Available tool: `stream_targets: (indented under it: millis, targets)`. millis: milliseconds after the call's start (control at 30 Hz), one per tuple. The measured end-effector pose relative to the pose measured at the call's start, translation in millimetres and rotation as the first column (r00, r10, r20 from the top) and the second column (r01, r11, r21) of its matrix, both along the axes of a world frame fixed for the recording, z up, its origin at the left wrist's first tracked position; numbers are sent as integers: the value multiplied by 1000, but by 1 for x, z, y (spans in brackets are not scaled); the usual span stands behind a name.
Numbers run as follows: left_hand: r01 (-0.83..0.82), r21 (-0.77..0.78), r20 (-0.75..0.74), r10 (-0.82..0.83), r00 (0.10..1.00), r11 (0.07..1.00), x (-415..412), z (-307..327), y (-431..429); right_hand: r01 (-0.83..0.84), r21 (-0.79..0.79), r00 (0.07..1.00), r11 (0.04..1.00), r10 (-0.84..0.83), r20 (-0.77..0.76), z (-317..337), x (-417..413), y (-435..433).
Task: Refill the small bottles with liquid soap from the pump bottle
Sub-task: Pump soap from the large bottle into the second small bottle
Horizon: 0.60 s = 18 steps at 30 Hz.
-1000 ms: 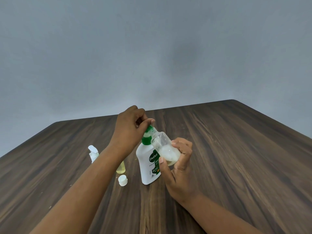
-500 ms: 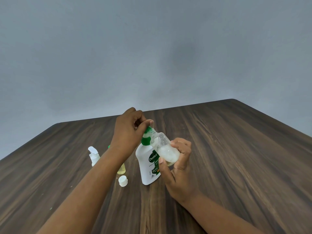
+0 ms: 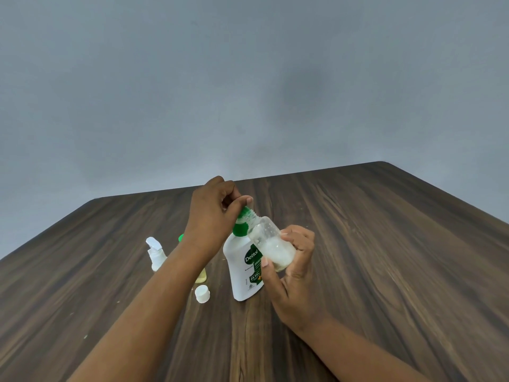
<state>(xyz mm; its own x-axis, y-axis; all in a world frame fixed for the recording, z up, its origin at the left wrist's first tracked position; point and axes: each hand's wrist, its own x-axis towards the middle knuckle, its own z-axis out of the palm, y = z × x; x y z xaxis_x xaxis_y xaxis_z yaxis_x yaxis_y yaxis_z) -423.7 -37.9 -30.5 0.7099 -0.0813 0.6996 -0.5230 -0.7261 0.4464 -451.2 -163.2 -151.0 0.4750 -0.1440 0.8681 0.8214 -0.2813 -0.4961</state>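
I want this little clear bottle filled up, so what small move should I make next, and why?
Probably press the green pump head down with your left hand. The small clear bottle in your right hand is tilted with its mouth up at the pump, and soap fills only its lower part, so there looks to be room for more.

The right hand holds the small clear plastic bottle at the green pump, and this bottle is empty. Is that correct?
Not empty: the head view shows white soap in the small clear plastic bottle that the right hand holds.
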Motion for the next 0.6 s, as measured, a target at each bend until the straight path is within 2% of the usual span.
stream_targets:
  millis: [233, 400, 600]
  targets:
    - [30, 114, 18, -32, 999, 993, 2, 13, 1, 2, 2, 1000, 1000, -2, 12, 1, 1, 0]
    - [-5, 20, 43, 4, 999, 1000, 0, -1, 1, -4, 1, 1000, 1000, 4, 3, 0, 0, 1]
    - [13, 38, 44, -14, 999, 999, 1, 3, 1, 11, -8, 1000, 1000, -11, 6, 0, 0, 0]
